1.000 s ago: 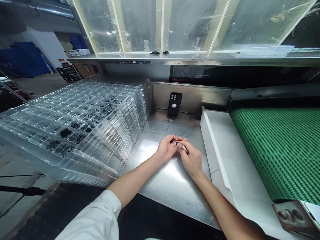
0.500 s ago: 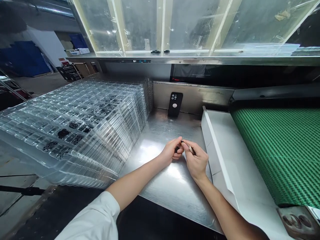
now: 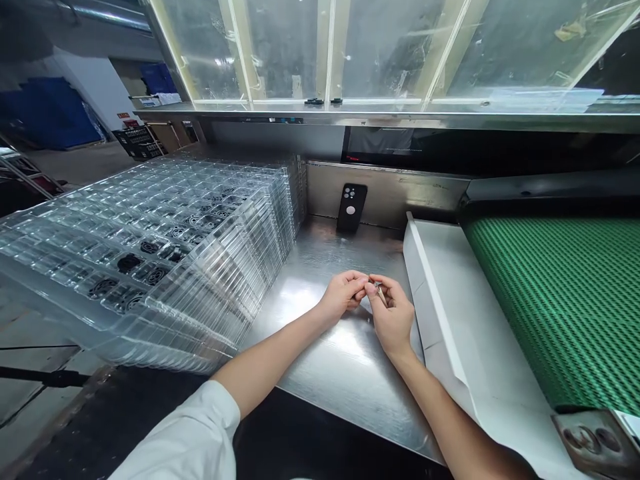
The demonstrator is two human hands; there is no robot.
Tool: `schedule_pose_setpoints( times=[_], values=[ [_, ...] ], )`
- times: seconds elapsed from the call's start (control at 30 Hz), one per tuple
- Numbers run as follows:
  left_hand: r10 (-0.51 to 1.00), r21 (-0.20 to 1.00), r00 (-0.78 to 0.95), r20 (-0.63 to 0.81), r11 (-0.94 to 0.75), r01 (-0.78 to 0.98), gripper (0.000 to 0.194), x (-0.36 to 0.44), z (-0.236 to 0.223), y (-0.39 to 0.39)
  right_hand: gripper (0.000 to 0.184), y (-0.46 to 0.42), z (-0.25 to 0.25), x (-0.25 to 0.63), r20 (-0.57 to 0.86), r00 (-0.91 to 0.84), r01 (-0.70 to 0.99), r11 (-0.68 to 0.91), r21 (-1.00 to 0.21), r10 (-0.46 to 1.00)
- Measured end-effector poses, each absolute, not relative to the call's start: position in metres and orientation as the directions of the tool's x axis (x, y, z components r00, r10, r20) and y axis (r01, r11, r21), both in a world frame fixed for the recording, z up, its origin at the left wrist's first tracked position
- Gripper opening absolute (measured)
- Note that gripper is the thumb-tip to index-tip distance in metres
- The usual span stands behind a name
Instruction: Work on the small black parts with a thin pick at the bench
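Above the steel worktop (image 3: 325,360), both hands meet at the fingertips. My left hand (image 3: 344,293) is closed in a pinch; its fingers hide most of whatever is in it. My right hand (image 3: 394,313) grips a slim, pale metallic tool (image 3: 381,294) between thumb and fingers, with its end pointing at the left fingertips. The kind of tool cannot be made out. Left of the hands stands a tall stack of clear plastic trays (image 3: 260,233). Round black grille-like parts (image 3: 156,275) sit in several pockets of the top tray.
A black phone (image 3: 351,208) leans against the steel back wall. Right of the hands runs a white raised-edge chute (image 3: 450,320), then a green conveyor belt (image 3: 560,293). A metal shelf edge (image 3: 380,119) and clear panels hang over the worktop. A socket box (image 3: 595,437) sits at lower right.
My left fingers have closed in and turned over, covering the small black part that showed between them. My right hand has shifted slightly up and left, and the tool is tilted more steeply.
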State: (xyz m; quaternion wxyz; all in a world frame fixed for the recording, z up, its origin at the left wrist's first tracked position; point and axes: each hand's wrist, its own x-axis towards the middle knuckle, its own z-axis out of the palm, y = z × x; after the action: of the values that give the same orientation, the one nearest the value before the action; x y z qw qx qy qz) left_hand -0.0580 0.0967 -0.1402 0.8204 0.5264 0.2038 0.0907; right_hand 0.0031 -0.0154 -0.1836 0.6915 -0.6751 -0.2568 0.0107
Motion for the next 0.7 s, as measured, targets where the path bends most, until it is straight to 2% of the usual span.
schedule_pose_setpoints(
  times=[0.5,0.7],
  values=[
    [0.208,0.919,0.957,-0.201,0.377,0.111,0.056,-0.0599,-0.1415,0.0985,0.038,-0.018,-0.1861,0.0051,0.312,0.88,0.324,0.028,-0.946,0.357],
    [0.232,0.925,0.947,-0.222,0.358,0.13,0.052,-0.0579,-0.1426,0.0997,0.035,-0.0168,-0.1898,0.0077,0.341,0.869,0.342,0.063,-0.938,0.358]
  ],
)
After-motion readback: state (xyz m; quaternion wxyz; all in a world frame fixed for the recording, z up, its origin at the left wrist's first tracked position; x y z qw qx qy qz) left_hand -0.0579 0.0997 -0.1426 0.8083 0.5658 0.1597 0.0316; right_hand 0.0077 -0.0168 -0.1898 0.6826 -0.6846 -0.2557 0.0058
